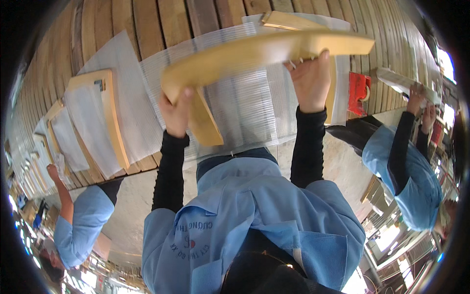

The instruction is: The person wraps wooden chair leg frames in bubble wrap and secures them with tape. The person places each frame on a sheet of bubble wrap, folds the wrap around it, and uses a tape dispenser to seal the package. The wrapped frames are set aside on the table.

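Note:
I hold a pale yellow wooden frame part above the bench: a long curved rail (235, 53) with a shorter leg (205, 120) angling from its left end. My left hand (175, 111) grips the corner where leg and rail meet, thumb on the near side. Farther along, my right hand (312, 81) is closed on the rail's near edge, right of its middle. Beneath the part lies a translucent ribbed plastic sheet (245, 103). Another wooden frame (289, 20) rests on a sheet behind the rail, partly hidden by it.
A red tape dispenser (359, 93) sits on the slatted wooden bench (203, 17) at right. Several similar wooden frames (115, 117) with plastic sheets line the bench at left. Co-workers in blue shirts stand at left (88, 220) and right (409, 171); the right one handles a pale long piece.

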The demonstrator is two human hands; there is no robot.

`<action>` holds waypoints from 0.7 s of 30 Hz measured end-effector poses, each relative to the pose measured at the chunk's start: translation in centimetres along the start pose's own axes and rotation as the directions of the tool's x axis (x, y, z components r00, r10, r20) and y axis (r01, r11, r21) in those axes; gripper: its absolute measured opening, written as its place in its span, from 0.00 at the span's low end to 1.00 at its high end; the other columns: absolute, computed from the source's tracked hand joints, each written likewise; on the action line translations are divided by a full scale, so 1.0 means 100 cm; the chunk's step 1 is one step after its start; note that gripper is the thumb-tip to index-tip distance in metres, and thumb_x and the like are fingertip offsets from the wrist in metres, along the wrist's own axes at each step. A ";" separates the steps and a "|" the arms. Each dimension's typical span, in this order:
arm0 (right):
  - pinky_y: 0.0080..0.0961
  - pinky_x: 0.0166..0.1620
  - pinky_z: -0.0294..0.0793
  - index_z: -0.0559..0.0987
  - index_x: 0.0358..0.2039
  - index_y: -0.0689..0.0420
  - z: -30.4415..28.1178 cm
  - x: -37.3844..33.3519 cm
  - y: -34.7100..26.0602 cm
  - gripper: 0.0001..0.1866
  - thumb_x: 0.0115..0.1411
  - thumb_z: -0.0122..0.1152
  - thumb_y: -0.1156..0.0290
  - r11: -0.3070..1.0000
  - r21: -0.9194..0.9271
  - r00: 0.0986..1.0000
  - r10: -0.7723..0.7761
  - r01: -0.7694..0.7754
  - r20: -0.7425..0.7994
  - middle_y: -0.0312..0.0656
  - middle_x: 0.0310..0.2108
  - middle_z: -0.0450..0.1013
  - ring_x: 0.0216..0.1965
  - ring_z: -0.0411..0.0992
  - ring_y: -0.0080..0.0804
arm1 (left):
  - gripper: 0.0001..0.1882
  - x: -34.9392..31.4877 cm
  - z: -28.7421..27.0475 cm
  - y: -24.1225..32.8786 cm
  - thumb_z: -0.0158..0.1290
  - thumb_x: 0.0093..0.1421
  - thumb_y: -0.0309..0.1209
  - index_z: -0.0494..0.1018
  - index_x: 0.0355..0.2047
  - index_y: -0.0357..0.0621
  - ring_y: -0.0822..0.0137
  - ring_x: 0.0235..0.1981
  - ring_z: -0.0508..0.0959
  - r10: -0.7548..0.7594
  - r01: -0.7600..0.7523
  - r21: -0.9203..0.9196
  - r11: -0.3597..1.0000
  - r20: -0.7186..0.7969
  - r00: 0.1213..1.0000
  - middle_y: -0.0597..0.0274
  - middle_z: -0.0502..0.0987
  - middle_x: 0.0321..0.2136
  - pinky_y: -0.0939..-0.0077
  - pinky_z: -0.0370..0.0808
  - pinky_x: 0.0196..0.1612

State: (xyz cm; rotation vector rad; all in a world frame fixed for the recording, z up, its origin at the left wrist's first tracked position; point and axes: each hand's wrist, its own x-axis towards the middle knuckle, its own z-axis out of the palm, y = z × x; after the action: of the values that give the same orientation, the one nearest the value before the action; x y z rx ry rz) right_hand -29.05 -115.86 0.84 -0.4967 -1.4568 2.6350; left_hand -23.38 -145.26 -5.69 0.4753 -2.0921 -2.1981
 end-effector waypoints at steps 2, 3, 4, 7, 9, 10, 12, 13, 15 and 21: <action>0.50 0.59 0.71 0.70 0.56 0.60 -0.015 -0.030 -0.016 0.31 0.68 0.53 0.44 0.977 0.193 0.994 0.101 -0.092 -0.038 0.51 0.53 0.72 0.60 0.70 0.51 | 0.22 -0.031 -0.006 0.013 0.69 0.54 0.35 0.76 0.46 0.39 0.69 0.39 0.82 0.171 -0.201 0.129 0.971 0.213 0.962 0.59 0.83 0.41 0.72 0.78 0.44; 0.51 0.59 0.71 0.70 0.55 0.60 -0.021 -0.044 -0.024 0.31 0.68 0.54 0.44 0.948 0.287 0.987 0.154 -0.135 -0.044 0.53 0.53 0.72 0.61 0.70 0.53 | 0.21 -0.033 -0.005 0.022 0.69 0.55 0.35 0.77 0.46 0.42 0.67 0.39 0.83 0.371 -0.436 0.161 0.885 0.319 0.872 0.60 0.83 0.41 0.71 0.79 0.44; 0.51 0.59 0.71 0.69 0.54 0.60 -0.024 -0.056 -0.029 0.30 0.67 0.55 0.46 0.961 0.248 0.978 0.162 -0.125 -0.134 0.53 0.51 0.72 0.60 0.70 0.54 | 0.20 -0.033 0.000 0.036 0.68 0.55 0.35 0.78 0.46 0.45 0.65 0.39 0.83 0.535 -0.645 0.168 0.746 0.426 0.730 0.61 0.83 0.41 0.71 0.80 0.44; 0.51 0.57 0.73 0.68 0.53 0.61 -0.032 -0.085 -0.037 0.27 0.66 0.58 0.52 0.983 0.108 0.938 0.173 -0.147 -0.302 0.55 0.47 0.73 0.57 0.71 0.57 | 0.16 -0.040 0.007 0.066 0.65 0.56 0.34 0.79 0.46 0.56 0.60 0.41 0.84 0.655 -0.865 0.143 0.480 0.599 0.462 0.63 0.83 0.43 0.65 0.79 0.49; 0.50 0.56 0.75 0.67 0.54 0.63 -0.041 -0.100 -0.042 0.26 0.65 0.60 0.57 0.983 -0.028 0.938 0.167 -0.184 -0.303 0.56 0.45 0.74 0.56 0.73 0.58 | 0.15 -0.041 0.002 0.077 0.62 0.58 0.33 0.80 0.46 0.62 0.60 0.45 0.83 0.653 -0.906 0.135 0.401 0.652 0.386 0.66 0.83 0.44 0.59 0.75 0.55; 0.48 0.54 0.76 0.67 0.55 0.63 -0.045 -0.106 -0.037 0.25 0.63 0.58 0.63 0.982 0.009 0.931 0.179 -0.186 -0.317 0.55 0.43 0.75 0.50 0.76 0.56 | 0.14 -0.040 -0.001 0.081 0.61 0.59 0.32 0.80 0.45 0.64 0.60 0.47 0.82 0.654 -0.923 0.130 0.363 0.670 0.352 0.67 0.83 0.44 0.56 0.72 0.58; 0.48 0.54 0.77 0.67 0.56 0.64 -0.050 -0.125 -0.029 0.25 0.62 0.57 0.64 0.992 0.061 0.926 0.126 -0.112 -0.356 0.55 0.42 0.75 0.48 0.77 0.54 | 0.16 -0.037 -0.005 0.081 0.62 0.58 0.31 0.80 0.45 0.68 0.60 0.53 0.79 0.676 -0.955 0.118 0.273 0.683 0.278 0.65 0.81 0.48 0.51 0.65 0.64; 0.47 0.53 0.77 0.67 0.56 0.64 -0.049 -0.135 -0.028 0.26 0.61 0.57 0.64 0.993 0.089 0.918 0.106 -0.078 -0.382 0.55 0.41 0.75 0.47 0.77 0.53 | 0.17 -0.040 -0.009 0.069 0.64 0.55 0.31 0.81 0.45 0.69 0.59 0.56 0.76 0.688 -0.966 0.109 0.233 0.684 0.243 0.61 0.79 0.51 0.48 0.61 0.66; 0.43 0.47 0.79 0.68 0.56 0.63 -0.054 -0.149 -0.024 0.26 0.61 0.55 0.62 0.995 0.074 0.903 -0.035 0.074 -0.428 0.52 0.36 0.75 0.40 0.77 0.47 | 0.22 -0.053 -0.014 0.045 0.65 0.54 0.31 0.79 0.49 0.68 0.56 0.62 0.70 0.666 -0.953 0.178 0.246 0.683 0.300 0.55 0.74 0.58 0.45 0.57 0.68; 0.32 0.34 0.75 0.70 0.52 0.62 -0.090 -0.170 -0.089 0.32 0.62 0.57 0.46 0.912 -0.114 0.828 -0.406 0.394 -0.386 0.47 0.26 0.72 0.26 0.71 0.36 | 0.38 -0.081 0.026 -0.042 0.63 0.59 0.36 0.61 0.67 0.44 0.40 0.67 0.60 0.289 -0.351 0.255 0.901 0.250 0.924 0.42 0.59 0.67 0.44 0.54 0.69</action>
State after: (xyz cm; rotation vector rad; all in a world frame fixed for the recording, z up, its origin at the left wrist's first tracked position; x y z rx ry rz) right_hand -10.74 -107.74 7.86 -0.6140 -1.2969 2.0379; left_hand -15.72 -140.38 -8.36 -0.0943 -2.4107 -1.8241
